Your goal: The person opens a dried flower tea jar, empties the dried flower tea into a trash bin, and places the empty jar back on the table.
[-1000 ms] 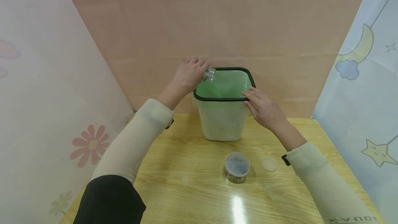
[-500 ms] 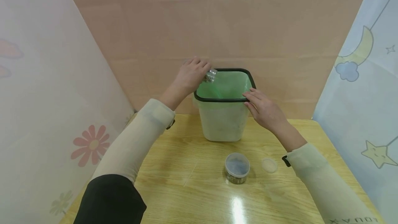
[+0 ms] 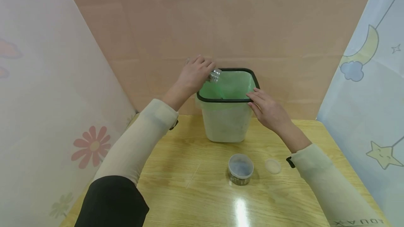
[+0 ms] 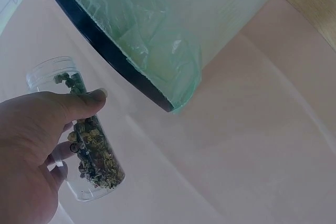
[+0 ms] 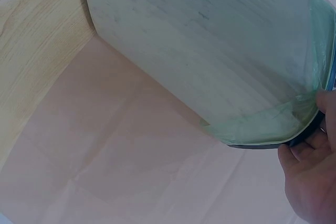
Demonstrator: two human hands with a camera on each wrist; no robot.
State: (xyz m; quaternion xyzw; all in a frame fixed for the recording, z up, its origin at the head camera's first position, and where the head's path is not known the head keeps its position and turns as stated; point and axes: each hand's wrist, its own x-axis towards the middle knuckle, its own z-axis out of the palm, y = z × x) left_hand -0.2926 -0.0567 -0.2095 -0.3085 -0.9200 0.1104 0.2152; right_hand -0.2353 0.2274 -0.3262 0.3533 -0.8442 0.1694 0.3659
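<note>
My left hand (image 3: 195,74) grips a clear plastic jar (image 4: 100,156) and tips it on its side, its mouth over the left rim of a trash can (image 3: 225,123). In the left wrist view, dried flowers or herbs (image 4: 100,153) lie along one side of the jar, some close to its mouth. A green liner bag (image 3: 236,80) lines the can, folded out under the black rim ring (image 5: 302,137). At the can's right front corner my right hand (image 3: 268,109) holds the rim, thumb on the outside and fingers over the edge.
On the wooden table (image 3: 176,185), in front of the can, stands a low round tub (image 3: 241,169) with a pale top and dark contents. A small translucent disc-shaped lid (image 3: 273,166) lies to its right. Paper-covered walls (image 3: 151,27) enclose the back and both sides.
My left hand has shifted the tilted jar slightly to the right, further over the can's opening. The right hand stays on the rim.
</note>
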